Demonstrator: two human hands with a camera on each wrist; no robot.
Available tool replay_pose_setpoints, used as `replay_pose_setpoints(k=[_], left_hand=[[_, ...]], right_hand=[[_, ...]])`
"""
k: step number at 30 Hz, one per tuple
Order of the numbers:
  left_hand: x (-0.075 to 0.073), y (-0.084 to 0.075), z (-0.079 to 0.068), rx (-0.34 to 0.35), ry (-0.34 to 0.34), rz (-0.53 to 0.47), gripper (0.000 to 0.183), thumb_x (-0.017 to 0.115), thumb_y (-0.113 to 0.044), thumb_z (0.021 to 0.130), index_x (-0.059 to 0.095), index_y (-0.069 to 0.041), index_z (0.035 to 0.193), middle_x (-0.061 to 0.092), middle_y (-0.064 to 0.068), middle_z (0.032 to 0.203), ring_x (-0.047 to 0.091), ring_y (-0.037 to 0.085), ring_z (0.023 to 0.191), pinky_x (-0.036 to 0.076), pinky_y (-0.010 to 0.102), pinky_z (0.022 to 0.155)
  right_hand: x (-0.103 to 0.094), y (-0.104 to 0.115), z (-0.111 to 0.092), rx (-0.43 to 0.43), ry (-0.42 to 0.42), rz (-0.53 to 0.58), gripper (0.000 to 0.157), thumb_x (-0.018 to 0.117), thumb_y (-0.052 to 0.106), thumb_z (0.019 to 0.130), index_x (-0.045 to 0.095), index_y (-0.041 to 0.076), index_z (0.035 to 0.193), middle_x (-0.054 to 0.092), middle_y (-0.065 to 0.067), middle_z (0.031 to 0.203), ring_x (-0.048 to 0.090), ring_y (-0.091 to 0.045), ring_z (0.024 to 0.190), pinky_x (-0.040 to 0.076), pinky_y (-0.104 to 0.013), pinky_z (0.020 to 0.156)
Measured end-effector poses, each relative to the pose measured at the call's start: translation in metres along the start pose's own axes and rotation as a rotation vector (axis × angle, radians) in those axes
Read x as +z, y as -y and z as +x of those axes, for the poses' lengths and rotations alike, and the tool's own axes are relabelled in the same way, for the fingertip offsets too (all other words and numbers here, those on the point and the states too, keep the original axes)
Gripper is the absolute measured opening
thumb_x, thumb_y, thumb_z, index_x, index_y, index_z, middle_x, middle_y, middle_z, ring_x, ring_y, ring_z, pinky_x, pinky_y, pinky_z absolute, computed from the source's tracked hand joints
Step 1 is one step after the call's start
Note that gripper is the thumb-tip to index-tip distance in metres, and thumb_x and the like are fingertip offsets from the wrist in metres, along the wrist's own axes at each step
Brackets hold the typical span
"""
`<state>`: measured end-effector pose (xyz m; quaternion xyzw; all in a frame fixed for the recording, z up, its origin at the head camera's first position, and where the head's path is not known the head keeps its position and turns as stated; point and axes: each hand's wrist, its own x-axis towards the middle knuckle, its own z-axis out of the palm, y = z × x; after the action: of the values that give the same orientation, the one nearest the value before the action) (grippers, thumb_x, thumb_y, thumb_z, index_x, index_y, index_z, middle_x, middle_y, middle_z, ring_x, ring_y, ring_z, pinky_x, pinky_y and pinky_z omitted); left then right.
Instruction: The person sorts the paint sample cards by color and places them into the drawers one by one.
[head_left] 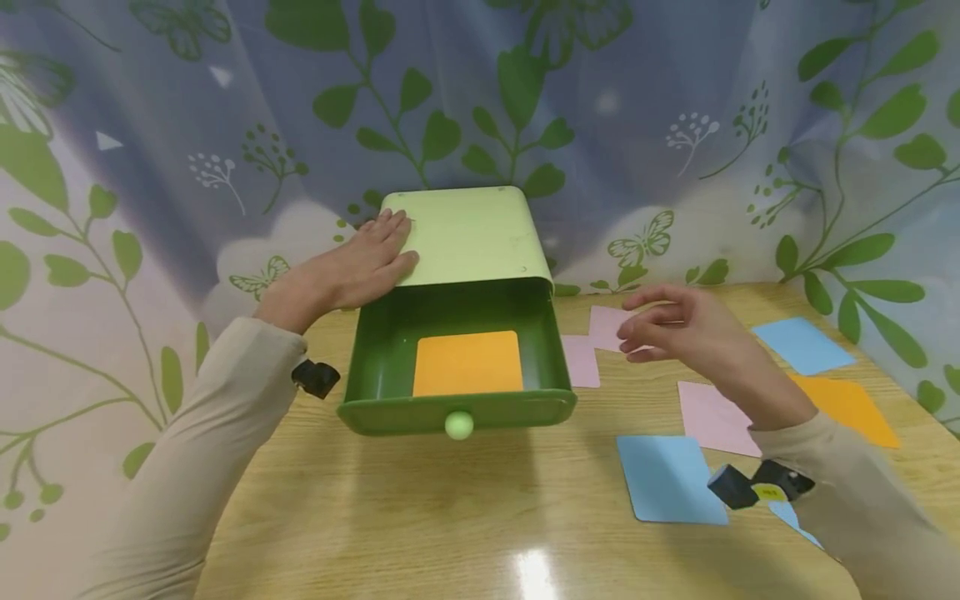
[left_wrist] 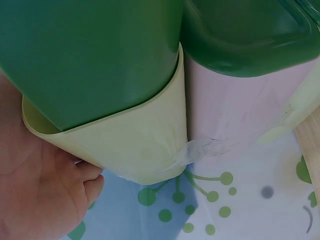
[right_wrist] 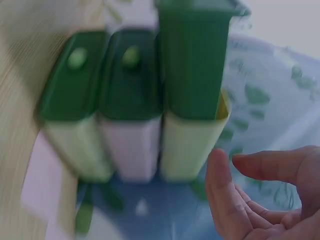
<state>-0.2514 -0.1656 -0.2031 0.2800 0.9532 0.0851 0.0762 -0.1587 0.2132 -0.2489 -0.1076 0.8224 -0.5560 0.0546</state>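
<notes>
A small drawer unit with a pale yellow-green top (head_left: pixel 468 237) stands against the curtain. Its uppermost green drawer (head_left: pixel 525 408) is pulled out, with an orange card (head_left: pixel 468 365) lying inside and a round light-green knob (head_left: pixel 459 425) on the front. My left hand (head_left: pixel 367 260) rests flat on the left side of the top, fingers extended. To the right of the unit, my right hand (head_left: pixel 678 329) hovers over the table, fingers slightly bent and holding nothing. Below it are pink cards, one (head_left: pixel 604 325) partly hidden by the fingers. In the right wrist view, two lower drawers (right_wrist: pixel 131 82) are closed.
Right of the drawer unit, more cards lie on the wooden table (head_left: pixel 420 517): a blue card (head_left: pixel 667 479), a pink card (head_left: pixel 712 417), an orange card (head_left: pixel 855 408) partly behind the right forearm, and another blue card (head_left: pixel 804 345). A leaf-patterned curtain (head_left: pixel 465 100) hangs behind.
</notes>
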Motion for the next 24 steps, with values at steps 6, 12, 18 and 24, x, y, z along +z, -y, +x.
replay_pose_setpoints(k=[6,12,18,24], left_hand=[[0.000,0.001,0.001,0.007,-0.001,0.000,0.066,0.016,-0.038,0.105,-0.005,0.004,0.152,-0.012,0.022,0.158,-0.015,0.033,0.145,-0.006,0.045,0.118],[-0.002,-0.001,0.001,0.001,0.008,0.004,0.067,0.015,-0.041,0.105,-0.007,0.002,0.152,-0.013,0.019,0.159,-0.016,0.031,0.145,-0.006,0.045,0.118],[-0.005,-0.002,0.002,-0.003,0.007,0.022,0.066,0.013,-0.040,0.105,-0.008,0.002,0.152,-0.014,0.019,0.158,-0.016,0.031,0.145,-0.007,0.045,0.118],[-0.006,-0.002,0.003,-0.005,0.010,0.025,0.067,0.014,-0.040,0.105,-0.008,0.002,0.152,-0.014,0.019,0.158,-0.016,0.031,0.145,-0.007,0.045,0.118]], right_hand=[[-0.038,-0.043,-0.012,0.089,-0.101,-0.144,0.050,0.066,0.014,0.093,0.044,-0.009,0.131,0.070,0.002,0.093,0.068,-0.007,0.082,0.058,-0.029,0.075],[-0.082,-0.089,-0.025,0.174,-0.180,-0.322,0.053,0.065,0.022,0.093,0.046,-0.011,0.129,0.065,-0.017,0.107,0.067,-0.002,0.074,0.057,-0.022,0.068],[-0.119,-0.134,-0.037,0.243,-0.271,-0.464,0.050,0.064,0.025,0.093,0.050,-0.015,0.120,0.057,-0.035,0.111,0.069,-0.009,0.069,0.058,-0.030,0.064],[-0.153,-0.178,-0.042,0.340,-0.342,-0.690,0.047,0.067,0.022,0.088,0.053,-0.018,0.108,0.064,-0.035,0.094,0.067,-0.031,0.066,0.054,-0.045,0.059]])
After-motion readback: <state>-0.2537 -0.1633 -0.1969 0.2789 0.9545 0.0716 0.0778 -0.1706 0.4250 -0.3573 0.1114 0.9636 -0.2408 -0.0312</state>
